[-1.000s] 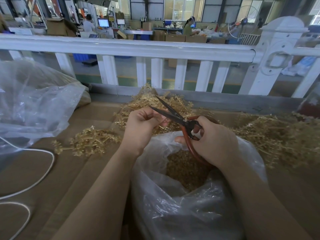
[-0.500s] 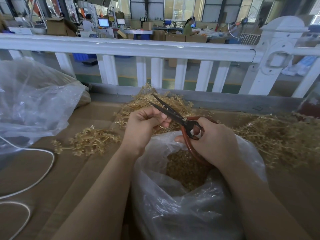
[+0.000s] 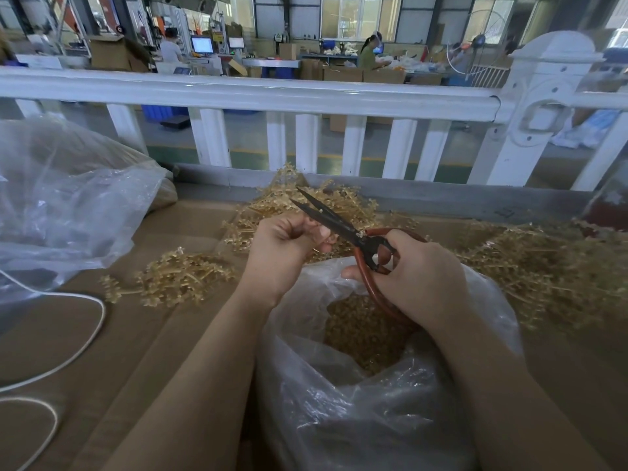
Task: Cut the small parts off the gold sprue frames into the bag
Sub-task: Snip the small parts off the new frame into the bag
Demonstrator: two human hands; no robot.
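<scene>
Gold sprue frame (image 3: 316,248) pinched in left hand (image 3: 285,246); right hand (image 3: 413,270) grips scissors (image 3: 343,226), blades spread toward 10 o'clock. Cutting step; next, close blades over bag (image 3: 356,385).

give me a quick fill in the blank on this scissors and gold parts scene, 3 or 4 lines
1. The right hand grips the scissors by their ____ coloured handles.
2. The scissor blades are ____, tips pointing up and left toward the white railing.
3. The clear bag below the hands already holds loose ____ parts.
4. A white ____ curves across the cardboard at the left edge.

Missing words: red; open; gold; cord
</scene>
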